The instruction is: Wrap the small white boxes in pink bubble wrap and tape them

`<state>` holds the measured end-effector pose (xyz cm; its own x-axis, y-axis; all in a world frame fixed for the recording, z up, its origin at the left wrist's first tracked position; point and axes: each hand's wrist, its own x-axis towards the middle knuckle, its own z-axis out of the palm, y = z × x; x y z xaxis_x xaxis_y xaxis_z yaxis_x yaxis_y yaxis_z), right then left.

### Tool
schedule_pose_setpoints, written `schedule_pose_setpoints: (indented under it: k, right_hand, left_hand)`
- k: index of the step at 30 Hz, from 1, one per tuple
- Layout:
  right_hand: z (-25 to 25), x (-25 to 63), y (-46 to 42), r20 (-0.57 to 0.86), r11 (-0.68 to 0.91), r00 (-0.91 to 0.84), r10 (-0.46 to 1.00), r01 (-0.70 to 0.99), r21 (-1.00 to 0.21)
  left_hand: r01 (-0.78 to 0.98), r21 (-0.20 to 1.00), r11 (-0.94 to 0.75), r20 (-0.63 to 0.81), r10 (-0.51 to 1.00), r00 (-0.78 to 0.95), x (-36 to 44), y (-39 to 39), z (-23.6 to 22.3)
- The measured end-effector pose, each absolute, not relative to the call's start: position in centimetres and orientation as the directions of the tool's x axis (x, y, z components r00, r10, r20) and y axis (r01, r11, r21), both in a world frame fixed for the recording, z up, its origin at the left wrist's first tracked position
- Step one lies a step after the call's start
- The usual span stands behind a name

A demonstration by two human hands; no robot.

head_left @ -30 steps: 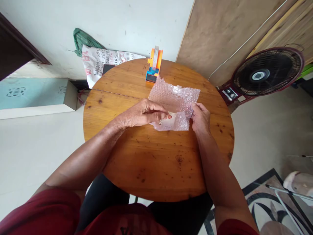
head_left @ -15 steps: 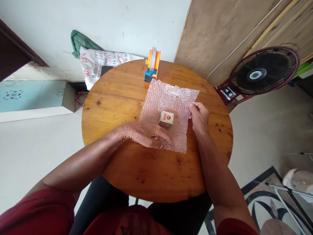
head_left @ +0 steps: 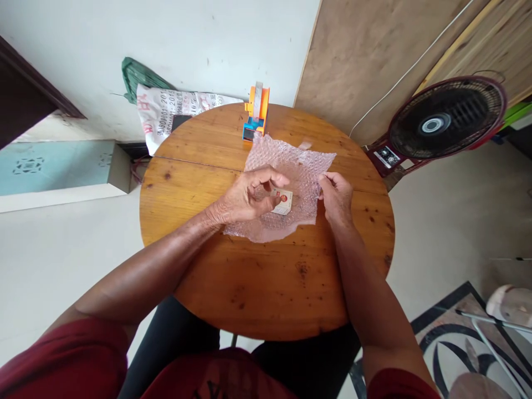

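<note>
We have the small box [head_left: 285, 207] lying on an opened sheet of bubble wrap [head_left: 305, 197], which is spread a little beyond the middle of the round tabletop [head_left: 266, 293], towards its far edge. Part of the box is covered from view by our left hand [head_left: 245, 195], which reaches in from the tabletop's left side with thumb and fingers spread apart in a loose curve over it. We cannot tell whether the thumb is touching the box or only passing in front of it, but nothing appears gripped on that side. Our right hand [head_left: 339, 198], on the side of the tabletop's right edge, pinches the bubble wrap by its right border between thumb and fingers. Near the far edge stands the tape dispenser [head_left: 256, 113], just behind the sheet's far left corner; whether the two touch is unclear.

We judge the step in hand to be managing the box and its wrapping together, with the right hand steadying the sheet while the left works at the middle. As we see it, the next move calls for a choice by the left hand, either closing on the box's sides or taking the sheet's free border, with the right hand's pinch kept light so the box does not slide
</note>
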<state>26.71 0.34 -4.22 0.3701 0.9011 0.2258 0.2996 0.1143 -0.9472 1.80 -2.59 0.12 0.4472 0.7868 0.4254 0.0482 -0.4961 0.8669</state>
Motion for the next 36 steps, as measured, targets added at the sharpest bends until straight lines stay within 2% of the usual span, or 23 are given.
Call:
schedule_pose_setpoints:
  k: [2, 6, 10, 17, 24, 30, 33, 36]
  right_hand:
    - [-4.2, 26.7, 0.4, 0.225, 0.106, 0.367, 0.902, 0.318, -0.942]
    - [-4.0, 26.7, 0.3, 0.225, 0.099, 0.366, 0.903, 0.332, -0.938]
    - [-3.7, 26.6, 0.2, 0.213, 0.085, 0.378, 0.901, 0.328, -0.941]
    - [-3.2, 26.6, -0.1, 0.221, 0.101, 0.379, 0.899, 0.311, -0.945]
    - [-2.0, 26.7, -0.4, 0.227, 0.089, 0.378, 0.898, 0.349, -0.933]
    - [-0.3, 26.8, -1.5, 0.276, 0.159, 0.355, 0.893, 0.324, -0.933]
    - [1.7, 26.7, -3.1, 0.268, 0.242, 0.182, 0.946, 0.153, -0.958]
    - [3.7, 26.3, -5.1, 0.289, 0.286, -0.225, 0.930, -0.049, -0.957]
  left_hand:
    - [0.102, 0.797, -0.595, 0.501, 0.746, 0.439, 2.0, -2.1, -0.7]
    - [0.130, 0.754, -0.644, 0.510, 0.698, 0.502, 2.4, -1.6, -2.9]
    - [0.156, 0.784, -0.601, 0.432, 0.708, 0.558, 2.8, -1.6, -4.4]
    - [0.142, 0.854, -0.501, 0.348, 0.752, 0.559, 3.4, -1.7, -4.6]
    - [0.237, 0.814, -0.529, 0.321, 0.752, 0.575, 3.7, -1.8, -4.6]
    - [0.291, 0.829, -0.479, 0.259, 0.788, 0.559, 3.9, -2.0, -4.0]
    - [0.313, 0.828, -0.466, 0.241, 0.798, 0.552, 3.8, -2.1, -3.7]
    - [0.271, 0.818, -0.508, 0.296, 0.774, 0.559, 3.8, -2.0, -3.7]
